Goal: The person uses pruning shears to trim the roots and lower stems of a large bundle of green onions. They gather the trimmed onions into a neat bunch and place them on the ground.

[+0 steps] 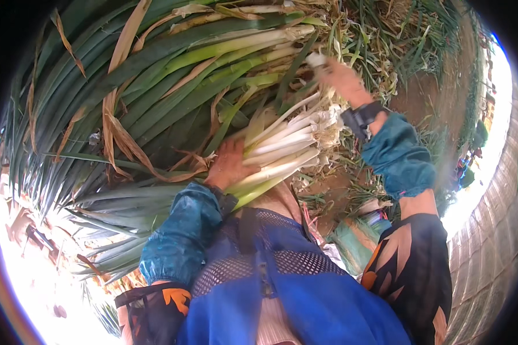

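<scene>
White-stemmed green onions or leeks (285, 142) lie in a bunch across my lap, their rooty ends pointing right. My left hand (231, 166) rests over the lower stems where white turns to green, fingers spread across them; how firmly it holds them is unclear. My right hand (339, 77), blurred, is raised just above and right of the root ends, near a small whitish thing (315, 59) at its fingertips that I cannot make out. A larger pile of long-leaved onions or leeks (190, 64) fills the upper left, with dry brown leaves among it.
Peeled leaves and trimmings (362, 43) litter the brown soil at the upper right. A green plastic bag (354, 241) lies beside my right leg. A woven, quilted-looking sheet (487, 258) curves along the far right.
</scene>
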`<state>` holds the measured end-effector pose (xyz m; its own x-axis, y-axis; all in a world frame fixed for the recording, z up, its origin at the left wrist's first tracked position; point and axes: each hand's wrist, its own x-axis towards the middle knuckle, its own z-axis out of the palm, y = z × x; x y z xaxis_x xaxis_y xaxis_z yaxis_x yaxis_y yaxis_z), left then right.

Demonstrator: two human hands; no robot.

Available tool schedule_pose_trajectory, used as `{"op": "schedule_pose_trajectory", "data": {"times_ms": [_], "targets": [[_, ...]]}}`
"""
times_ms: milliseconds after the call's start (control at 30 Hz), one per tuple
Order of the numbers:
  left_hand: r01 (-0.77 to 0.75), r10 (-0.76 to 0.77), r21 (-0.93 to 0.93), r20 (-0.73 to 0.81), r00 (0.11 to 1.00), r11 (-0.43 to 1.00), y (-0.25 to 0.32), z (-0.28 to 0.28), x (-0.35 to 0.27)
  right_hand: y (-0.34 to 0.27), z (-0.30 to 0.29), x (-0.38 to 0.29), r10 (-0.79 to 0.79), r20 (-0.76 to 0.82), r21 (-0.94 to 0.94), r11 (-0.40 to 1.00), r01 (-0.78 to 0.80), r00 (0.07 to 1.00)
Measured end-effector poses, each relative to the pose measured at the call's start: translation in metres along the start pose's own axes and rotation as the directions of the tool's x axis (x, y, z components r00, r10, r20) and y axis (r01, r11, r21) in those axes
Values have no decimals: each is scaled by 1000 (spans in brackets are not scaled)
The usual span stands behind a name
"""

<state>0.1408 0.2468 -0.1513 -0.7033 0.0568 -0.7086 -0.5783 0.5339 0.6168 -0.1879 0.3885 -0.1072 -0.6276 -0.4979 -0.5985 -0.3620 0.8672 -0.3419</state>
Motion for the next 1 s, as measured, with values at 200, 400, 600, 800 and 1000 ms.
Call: {"op": "schedule_pose_trajectory", "data": {"times_ms": [200,400,600,800,1000], "targets": [[28,-29,64,2,1000,998,2,0,-1,-32,159,2,-390,250,-549,697,462,886],[27,-27,28,12,1000,999,7,-4,-3,25,123,29,-451,242,-633,598,492,859],[27,-28,57,5,1000,998,9,-6,-1,87,-85,8,-48,-61,-747,665,-14,997],[10,-10,33,-7,1000,999,3,-2,2,12,48,15,-475,167,-433,752,497,864],[1,1,63,-26,1000,998,2,2,1,-16,170,16,-645,382,-408,525,747,662]]}}
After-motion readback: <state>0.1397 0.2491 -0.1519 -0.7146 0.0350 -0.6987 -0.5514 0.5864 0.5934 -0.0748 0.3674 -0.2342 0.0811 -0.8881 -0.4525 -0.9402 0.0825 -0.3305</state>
